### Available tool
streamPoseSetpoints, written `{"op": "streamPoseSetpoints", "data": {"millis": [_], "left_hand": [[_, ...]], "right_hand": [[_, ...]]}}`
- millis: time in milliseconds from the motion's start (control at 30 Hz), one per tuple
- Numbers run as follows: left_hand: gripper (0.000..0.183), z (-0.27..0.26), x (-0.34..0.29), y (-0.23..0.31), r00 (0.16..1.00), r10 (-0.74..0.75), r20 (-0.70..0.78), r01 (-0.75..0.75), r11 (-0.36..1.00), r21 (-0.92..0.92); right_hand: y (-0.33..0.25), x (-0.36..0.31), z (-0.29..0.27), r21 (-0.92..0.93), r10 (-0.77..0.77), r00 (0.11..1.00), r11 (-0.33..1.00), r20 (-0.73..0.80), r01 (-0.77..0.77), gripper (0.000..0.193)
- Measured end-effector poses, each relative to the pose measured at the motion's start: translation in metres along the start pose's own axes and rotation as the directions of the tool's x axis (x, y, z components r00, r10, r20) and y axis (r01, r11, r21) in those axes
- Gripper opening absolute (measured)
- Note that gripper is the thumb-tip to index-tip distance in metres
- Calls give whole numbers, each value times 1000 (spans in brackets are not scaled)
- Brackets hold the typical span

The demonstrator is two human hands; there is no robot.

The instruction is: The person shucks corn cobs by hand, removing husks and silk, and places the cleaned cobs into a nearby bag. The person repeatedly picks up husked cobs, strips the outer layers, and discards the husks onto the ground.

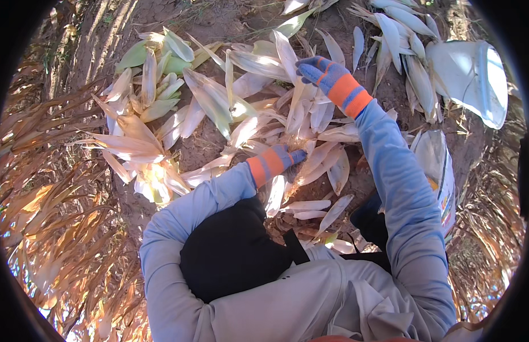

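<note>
Both my hands wear blue and orange knit gloves. My left hand is closed low over the husk pile, around the base of a partly peeled ear of corn with brown silk; no kernels show. Farther up and to the right, my right hand is raised with fingers curled together at the top of a pale, dry husk leaf. That leaf runs down toward my left hand. Loose husks lie around both hands, some tan, some still greenish.
Husked-open leaves pile at the left. More pale corn ears in husks lie at the far right beside a white bucket on its side. A white sack stands by my right arm. Dry stalks border the left.
</note>
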State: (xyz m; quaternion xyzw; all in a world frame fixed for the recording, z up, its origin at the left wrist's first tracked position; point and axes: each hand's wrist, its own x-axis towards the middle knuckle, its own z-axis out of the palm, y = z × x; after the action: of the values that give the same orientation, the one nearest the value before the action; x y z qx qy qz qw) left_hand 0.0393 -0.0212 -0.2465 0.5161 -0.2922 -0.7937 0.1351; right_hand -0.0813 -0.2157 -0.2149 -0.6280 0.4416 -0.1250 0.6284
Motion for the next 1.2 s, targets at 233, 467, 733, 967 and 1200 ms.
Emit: {"op": "streamPoseSetpoints", "data": {"millis": [233,467,733,967,1200], "left_hand": [[67,6,37,-37,904,351,245,25,529,-848],[96,19,27,6,937,127,324,209,539,-816],[84,24,22,10,809,247,534,225,709,-669],[59,-3,12,13,889,271,369,83,697,-712],[48,-22,27,-9,977,124,171,29,726,-688]], "right_hand": [[28,-120,35,-268,-26,956,957,291,108,75],[25,-142,47,-542,-80,996,835,50,94,60],[49,-169,-9,-284,147,981,942,-131,-179,23],[41,-235,-136,-390,364,862,780,-353,-490,32],[83,-257,-176,-345,334,804,773,-493,-533,40]]}}
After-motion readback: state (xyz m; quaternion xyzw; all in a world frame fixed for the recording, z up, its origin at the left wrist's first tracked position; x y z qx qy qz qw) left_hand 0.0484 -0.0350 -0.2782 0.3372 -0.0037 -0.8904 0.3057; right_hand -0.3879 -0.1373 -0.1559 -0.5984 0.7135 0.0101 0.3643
